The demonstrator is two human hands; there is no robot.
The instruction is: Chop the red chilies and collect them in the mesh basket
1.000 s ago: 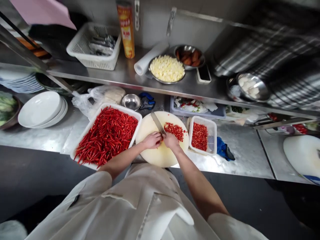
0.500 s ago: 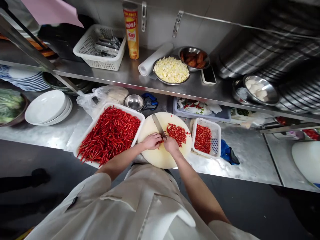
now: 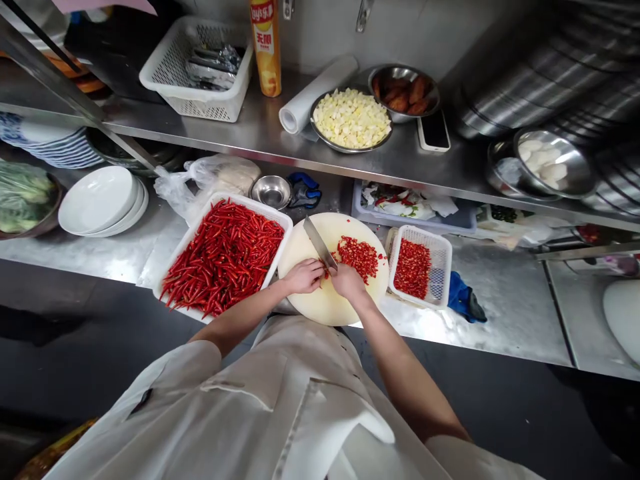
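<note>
On the round white cutting board (image 3: 320,310), my right hand (image 3: 349,283) is wrapped round the handle of a knife (image 3: 319,241), whose blade points away to the upper left. My left hand (image 3: 304,276) is just left of the blade, its fingers curled over red chilies that show only in part at the fingertips. Chopped chilies (image 3: 359,259) lie in a heap right of the knife. Whole red chilies (image 3: 225,257) fill a white tray at the left. To the right, a white basket (image 3: 441,267) holds more chopped chilies.
Blue gloves (image 3: 465,298) lie right of the basket. White bowls (image 3: 103,200) are stacked at the left. A metal shelf (image 3: 225,139) crosses above the counter, bearing a bowl of chopped pale pieces (image 3: 351,119), a chip can (image 3: 267,50) and a phone (image 3: 434,131).
The camera view has shifted, so the shelf things sit higher in the frame. Both hands remain at the board, the knife still in my right hand.
</note>
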